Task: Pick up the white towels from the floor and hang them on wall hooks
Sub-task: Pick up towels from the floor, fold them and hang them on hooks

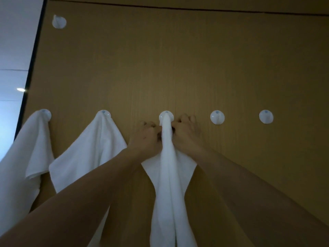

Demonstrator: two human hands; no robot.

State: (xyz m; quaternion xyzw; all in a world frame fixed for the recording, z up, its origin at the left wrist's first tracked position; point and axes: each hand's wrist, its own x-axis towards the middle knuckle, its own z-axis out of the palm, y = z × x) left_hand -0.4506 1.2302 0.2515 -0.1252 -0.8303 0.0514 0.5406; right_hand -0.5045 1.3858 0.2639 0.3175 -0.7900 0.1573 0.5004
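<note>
Head view, single camera: worn at head height, faces forward and tilts upward at a wooden wall panel (178,68), close range, row of hooks (217,117) across mid-frame, forearms entering from below.

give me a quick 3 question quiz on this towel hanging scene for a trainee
1. True or false: both hands hold the towel at the middle hook.
2. How many hooks in the row carry no towel?
A) one B) two C) four
3. Where does the sixth hook sit?

Key:
1. True: the left hand and right hand grip the middle towel just under the middle hook.
2. B: the fourth hook and fifth hook are bare; the left towel and second towel hang on theirs.
3. The upper hook sits high on the wooden panel, top left.
</note>
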